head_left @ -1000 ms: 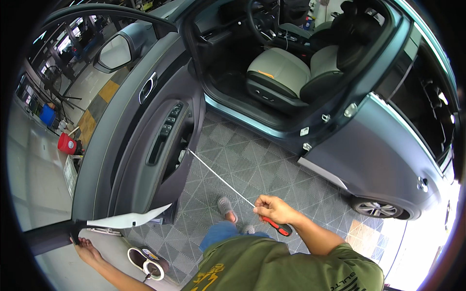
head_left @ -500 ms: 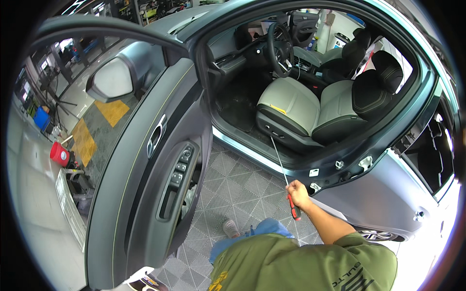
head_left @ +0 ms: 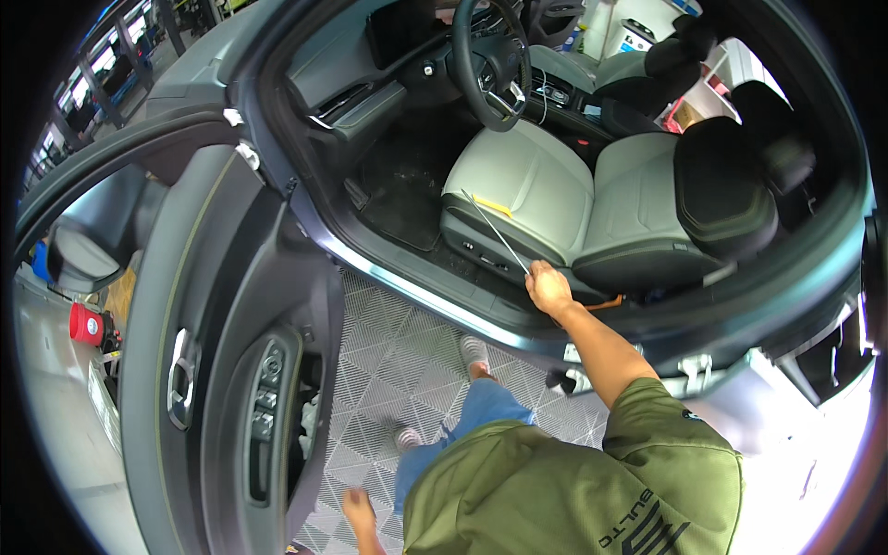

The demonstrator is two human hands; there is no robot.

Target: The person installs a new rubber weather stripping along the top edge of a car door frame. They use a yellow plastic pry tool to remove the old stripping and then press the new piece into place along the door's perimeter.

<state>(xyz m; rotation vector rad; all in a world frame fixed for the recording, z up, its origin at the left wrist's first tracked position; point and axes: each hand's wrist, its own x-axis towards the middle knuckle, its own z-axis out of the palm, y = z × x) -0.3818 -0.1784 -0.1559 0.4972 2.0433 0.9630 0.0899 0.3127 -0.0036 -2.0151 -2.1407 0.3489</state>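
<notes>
My right hand [head_left: 552,289] is closed around a long screwdriver whose thin metal shaft [head_left: 498,233] points forward and left, passing over the side of the driver's seat [head_left: 532,171]. The hand hides its red and black handle, which shows in the earlier frame. Beside the shaft tip, a slim yellow piece [head_left: 493,204] lies along the seat cushion's edge. Low in the picture hangs my left hand [head_left: 359,507], near the door's lower edge and apart from it. It is small and smeared, so its fingers cannot be made out.
The open car door [head_left: 217,370] stands to my left. The door sill [head_left: 416,296] runs between me and the cabin. Ahead are the steering wheel [head_left: 490,69] and a dark floor mat [head_left: 402,190]. Patterned grey tiles [head_left: 388,370] lie underfoot. A red bucket [head_left: 85,324] stands beyond the door.
I have stepped closer to the car. My right hand has moved forward over the sill with the screwdriver, its shaft now reaching the seat cushion. My left hand has come into view.
</notes>
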